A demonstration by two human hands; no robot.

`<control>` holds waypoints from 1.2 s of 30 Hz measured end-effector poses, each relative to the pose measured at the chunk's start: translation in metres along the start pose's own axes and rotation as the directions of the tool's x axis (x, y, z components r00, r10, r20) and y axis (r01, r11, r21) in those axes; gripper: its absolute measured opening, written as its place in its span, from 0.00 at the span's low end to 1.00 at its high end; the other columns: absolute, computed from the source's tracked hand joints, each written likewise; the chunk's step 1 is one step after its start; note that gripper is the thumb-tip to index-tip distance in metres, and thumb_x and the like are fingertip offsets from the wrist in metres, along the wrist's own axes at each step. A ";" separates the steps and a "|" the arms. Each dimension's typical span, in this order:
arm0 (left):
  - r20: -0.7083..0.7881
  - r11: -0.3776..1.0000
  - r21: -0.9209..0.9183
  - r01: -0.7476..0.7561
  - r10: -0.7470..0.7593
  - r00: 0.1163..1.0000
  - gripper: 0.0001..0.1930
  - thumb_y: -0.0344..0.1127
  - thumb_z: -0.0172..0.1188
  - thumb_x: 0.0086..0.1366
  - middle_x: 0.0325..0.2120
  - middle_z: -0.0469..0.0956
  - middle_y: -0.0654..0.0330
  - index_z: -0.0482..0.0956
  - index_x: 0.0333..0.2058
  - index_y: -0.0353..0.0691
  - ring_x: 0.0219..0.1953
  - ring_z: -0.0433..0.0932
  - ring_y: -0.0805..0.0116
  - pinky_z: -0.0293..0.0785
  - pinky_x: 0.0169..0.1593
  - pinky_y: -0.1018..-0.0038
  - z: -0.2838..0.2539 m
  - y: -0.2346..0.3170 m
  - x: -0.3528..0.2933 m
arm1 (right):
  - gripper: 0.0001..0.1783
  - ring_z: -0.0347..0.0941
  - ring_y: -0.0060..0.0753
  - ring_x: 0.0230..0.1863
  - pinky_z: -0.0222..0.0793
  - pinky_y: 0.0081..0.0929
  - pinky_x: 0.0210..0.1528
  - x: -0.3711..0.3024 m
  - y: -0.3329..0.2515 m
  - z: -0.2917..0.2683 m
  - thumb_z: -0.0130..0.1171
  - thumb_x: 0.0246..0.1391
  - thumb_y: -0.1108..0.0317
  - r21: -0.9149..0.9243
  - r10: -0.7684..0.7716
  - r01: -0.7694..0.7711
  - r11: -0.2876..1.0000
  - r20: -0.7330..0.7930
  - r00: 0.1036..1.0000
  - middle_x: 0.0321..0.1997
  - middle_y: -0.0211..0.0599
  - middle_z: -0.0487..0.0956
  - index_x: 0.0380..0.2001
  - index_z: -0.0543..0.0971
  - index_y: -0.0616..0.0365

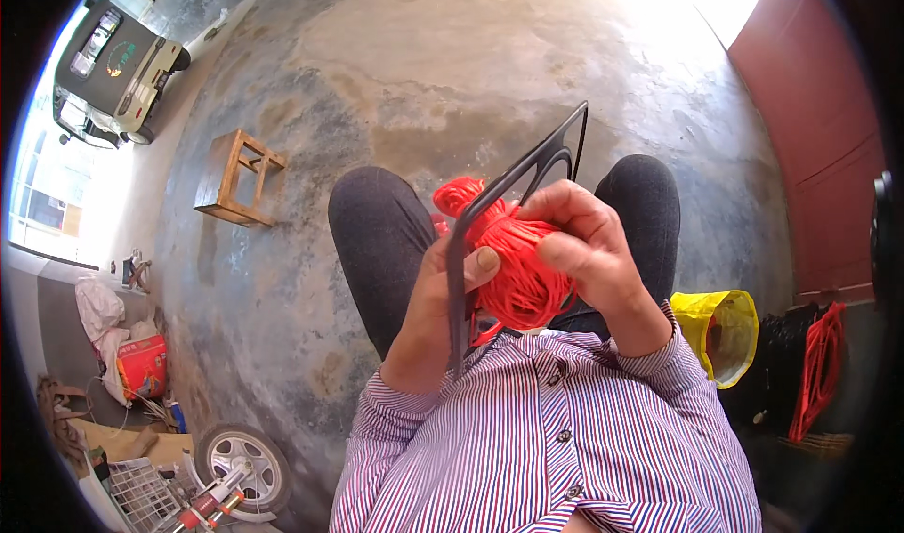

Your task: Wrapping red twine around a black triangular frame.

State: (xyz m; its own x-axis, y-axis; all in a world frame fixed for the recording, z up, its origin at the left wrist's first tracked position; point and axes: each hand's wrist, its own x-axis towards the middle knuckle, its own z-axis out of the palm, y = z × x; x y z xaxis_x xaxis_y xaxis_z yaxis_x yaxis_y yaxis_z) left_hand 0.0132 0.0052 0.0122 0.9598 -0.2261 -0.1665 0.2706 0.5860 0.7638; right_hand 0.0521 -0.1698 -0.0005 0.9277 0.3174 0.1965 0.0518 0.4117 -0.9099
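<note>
A thick bundle of bright red cord [521,283] is held up in front of my chest, gathered at a narrow waist with a smaller looped end at the upper left. My left hand [426,305] closes round its left side, the thumb lying on the strands. Across the bundle runs a thin black frame [513,173] with a curved inner bar; it passes in front of my left hand. My right hand [601,260] is closed at the bundle's upper right, thumb and fingers gripping strands near the waist. Its fingertips are partly hidden.
A wooden stool [240,180] lies on the concrete floor to the left. Beyond it stands a three-wheeled vehicle [118,72]. A yellow bag [716,335] and red cord coils [821,373] are at the right. A wheel [243,467] and a red box [143,365] sit at lower left.
</note>
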 end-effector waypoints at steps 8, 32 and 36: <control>0.211 0.900 -0.378 0.218 -0.145 0.967 0.27 0.32 0.61 0.64 0.54 0.76 0.51 0.68 0.60 0.30 0.57 0.76 0.59 0.70 0.63 0.65 -0.023 -0.021 0.000 | 0.23 0.78 0.40 0.47 0.75 0.37 0.54 0.000 0.033 -0.023 0.58 0.60 0.65 0.741 0.376 -0.411 0.531 0.229 0.898 0.47 0.50 0.80 0.53 0.72 0.70; 0.359 0.994 -0.110 0.002 0.038 0.933 0.29 0.51 0.51 0.73 0.18 0.66 0.61 0.62 0.65 0.39 0.14 0.60 0.77 0.57 0.15 0.82 -0.032 -0.011 0.010 | 0.23 0.77 0.47 0.36 0.74 0.44 0.43 -0.011 0.023 -0.050 0.52 0.47 0.48 0.735 -0.005 -0.028 0.678 0.042 0.999 0.36 0.50 0.79 0.30 0.69 0.60; 0.261 0.999 0.020 -0.033 0.026 0.965 0.31 0.45 0.58 0.70 0.17 0.66 0.62 0.60 0.65 0.39 0.14 0.60 0.77 0.57 0.15 0.81 -0.027 -0.002 0.010 | 0.26 0.73 0.44 0.23 0.72 0.38 0.34 -0.018 0.011 -0.043 0.56 0.46 0.48 0.647 -0.063 -0.068 0.759 0.178 0.982 0.22 0.48 0.76 0.36 0.68 0.61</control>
State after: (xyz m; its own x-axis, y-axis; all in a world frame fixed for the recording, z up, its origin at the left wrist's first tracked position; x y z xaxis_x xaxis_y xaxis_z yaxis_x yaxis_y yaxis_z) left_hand 0.0246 0.0229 -0.0082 0.9138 -0.4056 0.0221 0.2375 0.5775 0.7810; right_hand 0.0518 -0.2075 -0.0301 0.8418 0.4378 0.3157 -0.2636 0.8438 -0.4674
